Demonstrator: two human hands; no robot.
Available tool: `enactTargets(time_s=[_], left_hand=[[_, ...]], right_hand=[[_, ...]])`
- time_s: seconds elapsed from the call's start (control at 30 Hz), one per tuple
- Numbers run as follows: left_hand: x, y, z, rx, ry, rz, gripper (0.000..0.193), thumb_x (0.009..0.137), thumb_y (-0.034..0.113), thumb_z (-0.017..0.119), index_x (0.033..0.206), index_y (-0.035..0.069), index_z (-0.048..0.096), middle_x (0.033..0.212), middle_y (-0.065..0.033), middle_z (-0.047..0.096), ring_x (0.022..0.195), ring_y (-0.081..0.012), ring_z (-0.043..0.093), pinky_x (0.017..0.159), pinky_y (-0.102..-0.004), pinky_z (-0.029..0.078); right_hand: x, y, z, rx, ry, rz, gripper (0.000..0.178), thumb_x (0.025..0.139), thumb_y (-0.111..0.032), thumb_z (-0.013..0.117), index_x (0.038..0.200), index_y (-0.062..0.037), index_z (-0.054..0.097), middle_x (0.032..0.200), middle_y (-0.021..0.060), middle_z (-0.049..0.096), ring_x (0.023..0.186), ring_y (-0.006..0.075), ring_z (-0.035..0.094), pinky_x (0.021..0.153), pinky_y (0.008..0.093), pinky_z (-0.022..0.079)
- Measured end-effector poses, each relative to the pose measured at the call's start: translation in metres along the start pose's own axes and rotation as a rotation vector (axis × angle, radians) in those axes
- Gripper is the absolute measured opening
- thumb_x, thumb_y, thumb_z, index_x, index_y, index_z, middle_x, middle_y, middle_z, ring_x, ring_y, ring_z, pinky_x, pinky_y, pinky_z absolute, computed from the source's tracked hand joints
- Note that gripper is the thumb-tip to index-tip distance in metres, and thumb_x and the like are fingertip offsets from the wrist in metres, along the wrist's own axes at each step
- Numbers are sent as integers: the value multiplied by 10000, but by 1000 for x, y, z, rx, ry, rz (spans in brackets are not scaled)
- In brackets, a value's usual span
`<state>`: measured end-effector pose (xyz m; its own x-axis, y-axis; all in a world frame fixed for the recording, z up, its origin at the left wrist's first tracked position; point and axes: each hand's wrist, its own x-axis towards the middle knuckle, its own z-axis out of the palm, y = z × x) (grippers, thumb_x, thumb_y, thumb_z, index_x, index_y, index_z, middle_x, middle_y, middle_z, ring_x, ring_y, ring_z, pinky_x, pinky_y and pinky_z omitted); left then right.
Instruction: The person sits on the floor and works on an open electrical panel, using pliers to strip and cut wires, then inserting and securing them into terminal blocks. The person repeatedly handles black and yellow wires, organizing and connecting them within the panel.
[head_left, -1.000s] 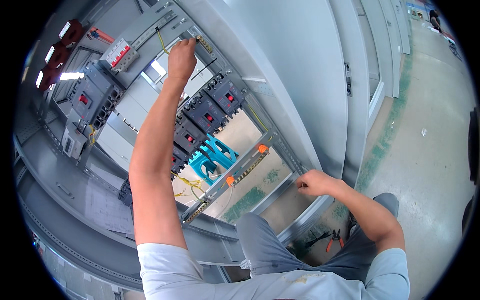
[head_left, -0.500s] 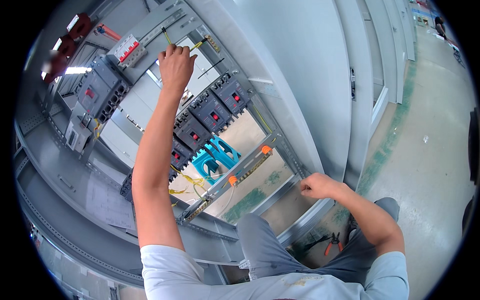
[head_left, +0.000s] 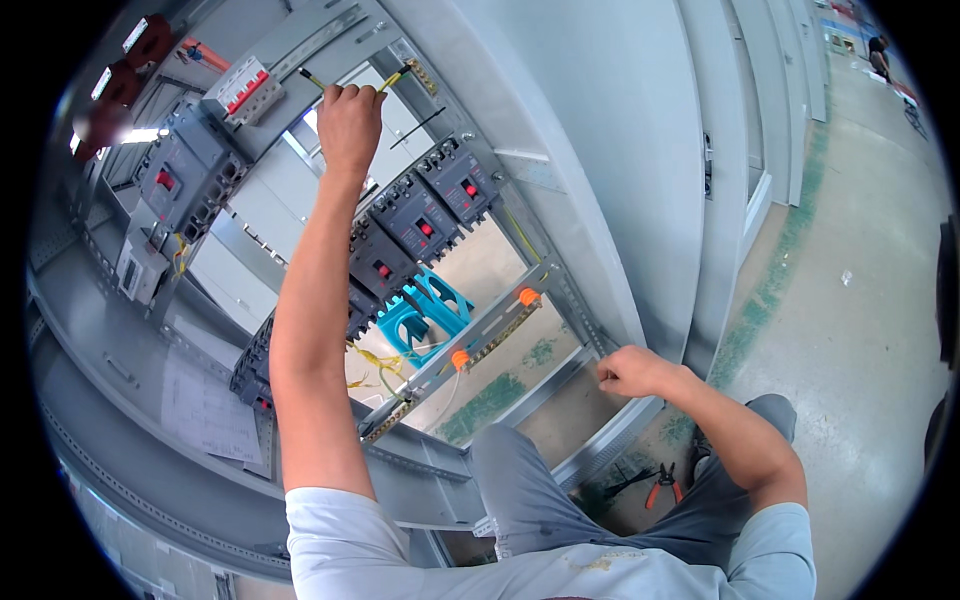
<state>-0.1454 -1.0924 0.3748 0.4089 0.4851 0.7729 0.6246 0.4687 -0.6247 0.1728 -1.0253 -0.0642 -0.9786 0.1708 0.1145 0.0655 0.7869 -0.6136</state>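
My left hand (head_left: 350, 125) is raised inside the open cabinet, its fingers closed on a short yellow-green wire (head_left: 393, 80). One black-tipped end of it sticks out to the left. The other black end reaches up to a brass terminal bar (head_left: 420, 76) on the upper frame; whether it is fastened there I cannot tell. Below this hand runs a row of dark grey circuit breakers (head_left: 424, 226) with red toggles. My right hand (head_left: 642, 373) is curled closed by the cabinet's lower right edge, and anything inside its fingers is hidden.
A larger breaker (head_left: 180, 180) and a white breaker with red levers (head_left: 248, 92) sit at the upper left. Behind the lower rail with orange insulators (head_left: 528, 297) stands a turquoise stool (head_left: 440, 310). Orange-handled pliers (head_left: 664, 487) lie between my legs. Grey doors (head_left: 590, 150) rise at right.
The free black-tipped end of the wire has swung left and lower. My left hand has shifted slightly, and the view has moved a little; my right hand stays in place.
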Motion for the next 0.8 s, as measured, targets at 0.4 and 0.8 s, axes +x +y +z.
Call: enactTargets(time_s=[0.4,0.8], left_hand=[[-13,-5,1,-1047,12,-973,312,968,228,672,1123,-40,640,902,-147,731,798,-180,722,658,-303,592],[-12,-17,15,-1160,-8,-849,192,987,116,609,1027,-71,625,904,-171,724,778,-224,732,691,-329,617]], right_hand=[[7,5,9,-7,-42,14,217,850,-238,711,965,-56,740,938,154,742,934,353,699,832,456,542],[11,1,11,-14,-79,40,217,863,-238,706,969,-51,732,943,147,742,937,342,700,835,443,542]])
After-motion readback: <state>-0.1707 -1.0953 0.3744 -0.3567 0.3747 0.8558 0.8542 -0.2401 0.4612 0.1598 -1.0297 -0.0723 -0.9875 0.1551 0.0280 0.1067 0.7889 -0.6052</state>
